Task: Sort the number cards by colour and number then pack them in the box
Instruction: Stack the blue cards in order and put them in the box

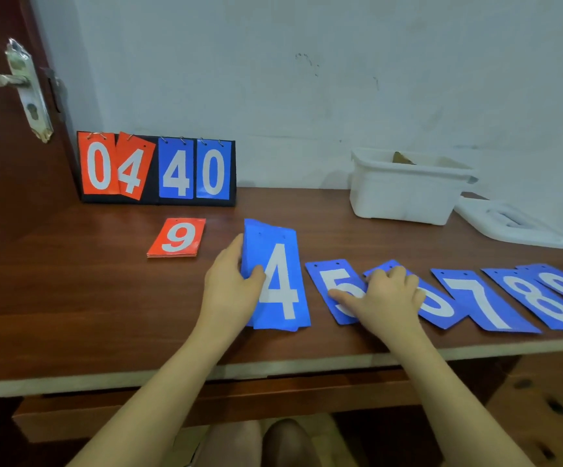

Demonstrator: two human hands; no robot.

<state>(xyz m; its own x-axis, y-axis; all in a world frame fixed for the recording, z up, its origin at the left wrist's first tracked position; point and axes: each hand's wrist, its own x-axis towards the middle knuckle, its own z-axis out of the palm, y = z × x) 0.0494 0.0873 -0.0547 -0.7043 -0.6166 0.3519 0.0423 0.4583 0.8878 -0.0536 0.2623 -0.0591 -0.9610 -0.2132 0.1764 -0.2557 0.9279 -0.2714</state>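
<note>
While the left hand (231, 284) grips the blue stack (275, 278) (4 on top), the right hand (388, 298) presses the 5 card (332, 281).

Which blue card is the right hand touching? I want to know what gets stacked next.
The blue 5 card: the right hand rests its fingers on it, beside the 4 stack held by the left hand; the 7 lies untouched.

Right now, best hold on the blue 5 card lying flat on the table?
Pinch the flat blue 5 card at its near short edge, coming from the table's front. The right hand presses its middle and the blue 6 card crowds its right side; it probably needs sliding off first.
</note>
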